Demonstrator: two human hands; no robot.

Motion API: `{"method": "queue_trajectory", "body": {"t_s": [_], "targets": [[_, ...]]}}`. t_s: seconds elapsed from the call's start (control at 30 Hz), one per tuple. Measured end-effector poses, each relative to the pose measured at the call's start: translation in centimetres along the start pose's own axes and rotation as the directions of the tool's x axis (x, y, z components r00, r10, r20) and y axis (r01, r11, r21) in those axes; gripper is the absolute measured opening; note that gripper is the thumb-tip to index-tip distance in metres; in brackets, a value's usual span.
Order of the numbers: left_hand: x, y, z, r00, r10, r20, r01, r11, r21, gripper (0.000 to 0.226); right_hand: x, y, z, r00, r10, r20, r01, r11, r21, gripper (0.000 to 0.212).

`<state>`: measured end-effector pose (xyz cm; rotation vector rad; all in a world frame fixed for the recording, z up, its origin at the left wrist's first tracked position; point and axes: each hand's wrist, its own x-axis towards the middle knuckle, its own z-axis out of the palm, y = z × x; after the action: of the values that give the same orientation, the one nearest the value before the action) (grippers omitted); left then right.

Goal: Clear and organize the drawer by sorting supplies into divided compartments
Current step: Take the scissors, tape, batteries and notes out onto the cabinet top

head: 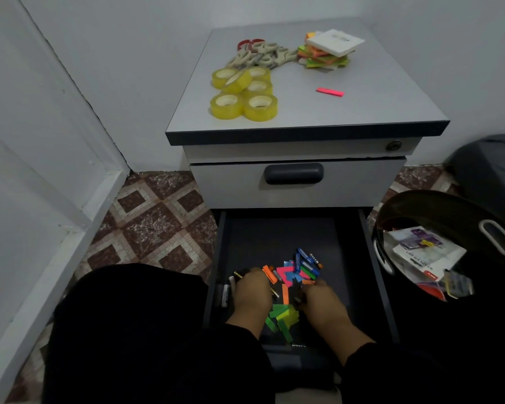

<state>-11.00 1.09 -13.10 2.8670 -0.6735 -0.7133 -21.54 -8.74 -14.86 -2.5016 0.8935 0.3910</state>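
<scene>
Deep inside the open bottom drawer (370,246), we had both hands down among a loose heap of neon sticky-flag strips (285,314), pens and batteries (305,259). Our left hand (252,293) lay knuckles-up over the pile's left edge, our right hand (322,301) over its right; whether either held anything, we could not tell. Beside the drawer stood a black bin (420,205) of packaged supplies. Above, the middle drawer (295,185) sat closed. Farther back, on the cabinet top (362,106), lay yellow tape rolls (244,93), a tangle of scissors (260,55), stacked sticky notes (325,52) and one pink strip (330,92).
</scene>
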Motion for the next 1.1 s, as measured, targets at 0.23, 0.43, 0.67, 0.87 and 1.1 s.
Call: {"method": "queue_trajectory", "body": {"t_s": [0.23, 0.43, 0.67, 0.87, 1.1], "targets": [[-0.6, -0.2, 0.0, 0.999, 0.010, 0.035, -0.010, 1.000, -0.010, 0.021, 0.0, 0.1, -0.3, 0.999, 0.009, 0.030, -0.010, 1.000, 0.019, 0.020], [-0.2, -0.5, -0.1, 0.994, -0.088, 0.059, 0.094, 0.989, -0.111, 0.023, 0.1, 0.4, -0.7, 0.996, 0.055, 0.075, -0.063, 0.993, 0.105, 0.018], [0.1, -0.6, 0.2, 0.990, -0.113, 0.089, 0.125, 0.980, -0.152, 0.023, -0.3, 0.3, -1.0, 0.998, 0.056, 0.022, -0.059, 0.982, 0.181, 0.026], [0.3, -0.6, 0.4, 0.991, -0.113, 0.076, 0.124, 0.981, -0.151, 0.022, 0.0, 0.0, -0.9, 0.994, 0.037, 0.100, -0.043, 0.998, 0.052, 0.026], [0.1, -0.1, -0.6, 0.991, -0.135, 0.003, 0.122, 0.891, -0.437, 0.024, 0.2, -0.5, -1.6, 0.988, 0.118, 0.104, -0.149, 0.908, 0.392, 0.013]]}}
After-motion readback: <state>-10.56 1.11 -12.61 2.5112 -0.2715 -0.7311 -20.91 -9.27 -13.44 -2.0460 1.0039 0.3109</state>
